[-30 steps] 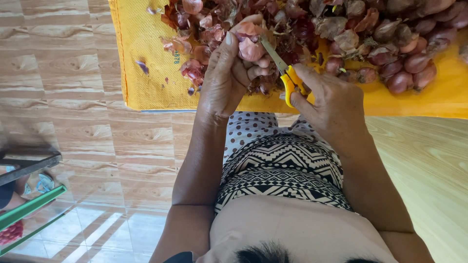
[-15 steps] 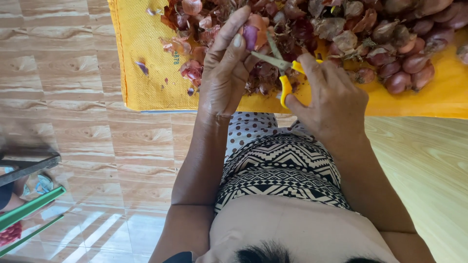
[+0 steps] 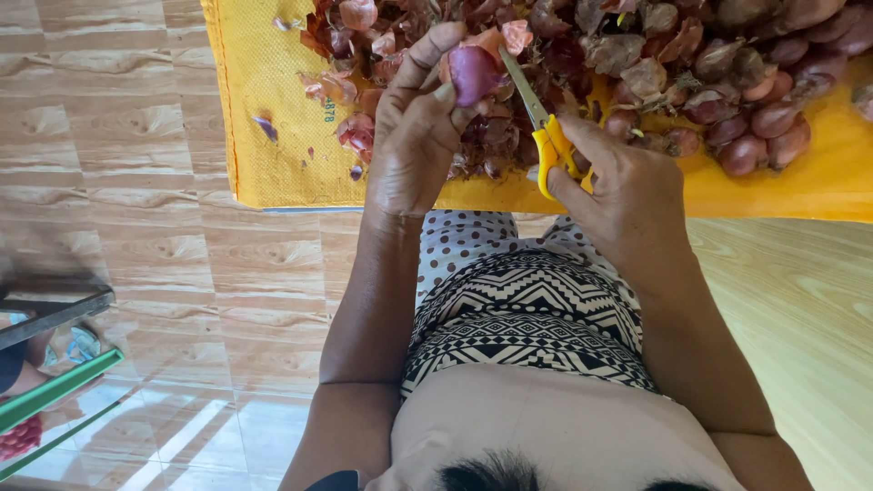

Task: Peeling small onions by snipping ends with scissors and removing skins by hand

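Shallot point(image 3: 473, 73), purple-red w/ bits of dry skin on it, sits pinched in the left hand point(image 3: 414, 150) – thumb on the near side, fingers curled over the top, held just above the heap. Scissors point(image 3: 536, 118) w/ yellow handles are in the right hand point(image 3: 623, 195), fingers through the loops & closed round them; blades point up-left, tips right beside the shallot, can't tell if they touch it or how far apart the blades are.

Under both hands: big pile of shallots point(image 3: 727, 91), some w/ loose papery skins, spread on a yellow mesh sack point(image 3: 273, 127) laid flat on the floor. A few skin scraps point(image 3: 265, 127) lie apart from the pile on the sack's left part.

Person sits w/ knees toward the sack, black-&-white patterned cloth point(image 3: 532, 318) over the lap. Floor point(image 3: 136, 182) is wood-look tile at left, paler planks at right. Green bars point(image 3: 55, 391) show at the far lower-left edge.
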